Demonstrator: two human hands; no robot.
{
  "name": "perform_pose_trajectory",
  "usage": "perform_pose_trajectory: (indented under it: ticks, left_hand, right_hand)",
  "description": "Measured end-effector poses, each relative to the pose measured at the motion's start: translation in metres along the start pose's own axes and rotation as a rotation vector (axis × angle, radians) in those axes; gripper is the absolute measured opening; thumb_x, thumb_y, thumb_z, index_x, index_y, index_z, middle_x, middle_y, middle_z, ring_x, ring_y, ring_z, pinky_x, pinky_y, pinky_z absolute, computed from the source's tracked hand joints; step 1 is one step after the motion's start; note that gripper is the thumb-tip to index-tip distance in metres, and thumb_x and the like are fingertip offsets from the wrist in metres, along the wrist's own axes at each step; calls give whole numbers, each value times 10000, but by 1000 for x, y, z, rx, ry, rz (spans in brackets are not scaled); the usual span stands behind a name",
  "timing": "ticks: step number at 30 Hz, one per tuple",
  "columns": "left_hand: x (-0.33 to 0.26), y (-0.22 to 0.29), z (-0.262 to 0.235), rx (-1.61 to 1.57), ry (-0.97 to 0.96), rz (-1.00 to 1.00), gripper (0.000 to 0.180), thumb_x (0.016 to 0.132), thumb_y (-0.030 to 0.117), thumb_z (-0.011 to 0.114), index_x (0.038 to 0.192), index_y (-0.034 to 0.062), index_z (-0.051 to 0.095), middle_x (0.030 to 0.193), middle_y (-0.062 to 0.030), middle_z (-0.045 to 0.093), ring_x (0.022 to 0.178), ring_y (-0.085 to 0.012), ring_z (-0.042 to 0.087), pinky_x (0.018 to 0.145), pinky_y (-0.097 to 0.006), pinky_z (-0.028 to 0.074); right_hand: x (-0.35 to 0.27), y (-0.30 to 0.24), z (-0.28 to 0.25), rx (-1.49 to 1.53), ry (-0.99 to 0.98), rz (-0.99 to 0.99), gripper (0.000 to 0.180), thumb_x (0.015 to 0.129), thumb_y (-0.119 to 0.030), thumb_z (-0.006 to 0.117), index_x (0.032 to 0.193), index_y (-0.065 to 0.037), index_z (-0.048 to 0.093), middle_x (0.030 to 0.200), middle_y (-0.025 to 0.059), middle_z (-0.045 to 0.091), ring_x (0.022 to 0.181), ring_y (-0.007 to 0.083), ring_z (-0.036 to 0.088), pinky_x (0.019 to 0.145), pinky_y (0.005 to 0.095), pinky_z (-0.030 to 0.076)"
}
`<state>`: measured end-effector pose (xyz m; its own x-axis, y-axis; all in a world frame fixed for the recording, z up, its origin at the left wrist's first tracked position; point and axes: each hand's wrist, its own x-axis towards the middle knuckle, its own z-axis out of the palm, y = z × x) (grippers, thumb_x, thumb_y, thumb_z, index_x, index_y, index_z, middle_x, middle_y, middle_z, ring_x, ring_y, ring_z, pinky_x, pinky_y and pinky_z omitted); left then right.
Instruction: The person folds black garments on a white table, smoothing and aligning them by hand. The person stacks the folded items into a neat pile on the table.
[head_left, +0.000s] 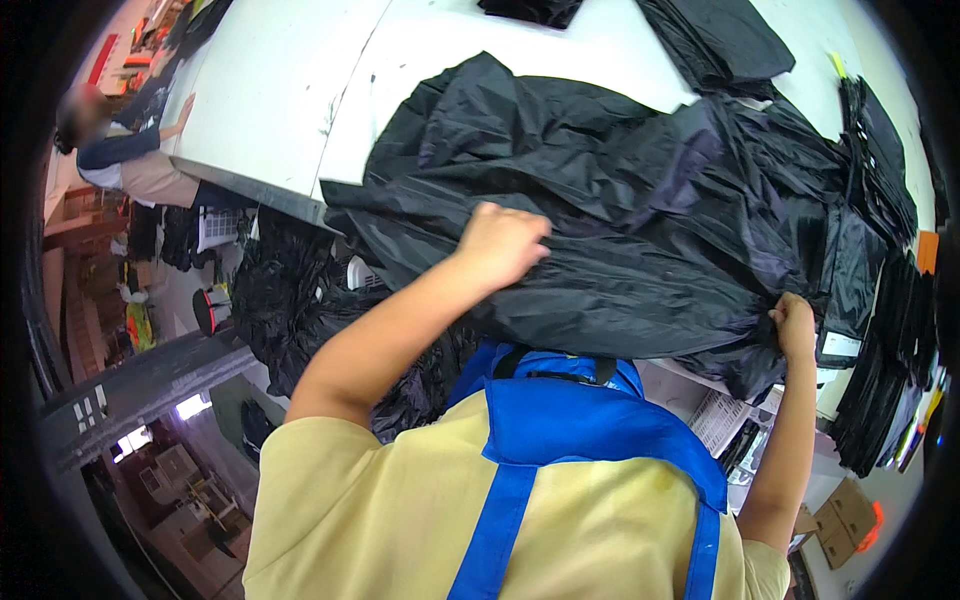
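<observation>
A large wrinkled sheet of thin, shiny black fabric (610, 270) spreads over the near part of the white table and hangs over its front edge. My left hand (503, 243) is over the left-middle part of it, fingers curled in; whether any cloth is pinched in them is hidden. At the right, my right hand (795, 325) grips the fabric near the table's front edge, where the cloth bunches into folds around the fingers.
Folded black fabric (725, 40) lies on the white table (270, 100) at the back, and stacked black pieces (885, 330) line the right side. Under the table on the left is a black heap (285, 290). Another person (135, 150) stands at the far left, a hand on the table.
</observation>
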<state>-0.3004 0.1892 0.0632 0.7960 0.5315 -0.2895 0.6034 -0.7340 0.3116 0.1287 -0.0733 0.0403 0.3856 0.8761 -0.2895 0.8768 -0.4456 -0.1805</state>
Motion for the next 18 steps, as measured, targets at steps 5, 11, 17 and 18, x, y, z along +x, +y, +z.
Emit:
perform_pose_trajectory:
  ticks: [5, 11, 17, 18]
  left_hand:
    - [-104, -90, -44, 110, 126, -279, 209, 757, 262, 698, 907, 125, 653, 895, -66, 667, 921, -263, 619, 811, -432, 416]
    - [-174, -167, -49, -477, 139, -625, 168, 774, 112, 682, 907, 15, 650, 846, -96, 651, 801, -200, 618, 731, -318, 478]
    - [-167, -201, -30, -1129, 270, -609, 140, 875, 169, 629, 854, 36, 588, 795, 27, 537, 727, -78, 454, 682, -239, 389]
    - [-155, -201, -26, -1163, 299, -637, 192, 872, 221, 634, 967, 54, 631, 861, 8, 585, 819, -80, 493, 732, -238, 401]
  right_hand:
    - [12, -66, -13, -394, 193, 146, 153, 739, -77, 677, 792, -5, 553, 840, 163, 599, 855, 349, 573, 743, 424, 465]
    - [18, -312, 24, 422, 198, -549, 191, 782, -142, 660, 944, -41, 656, 988, 151, 637, 951, 315, 593, 877, 405, 442]
    - [47, -363, 67, 434, -97, -513, 159, 771, -174, 671, 882, -64, 644, 920, 130, 655, 883, 306, 621, 792, 409, 466]
    - [47, -360, 72, 456, -86, -497, 170, 765, -173, 677, 884, -56, 642, 890, 140, 658, 857, 322, 625, 768, 405, 478]
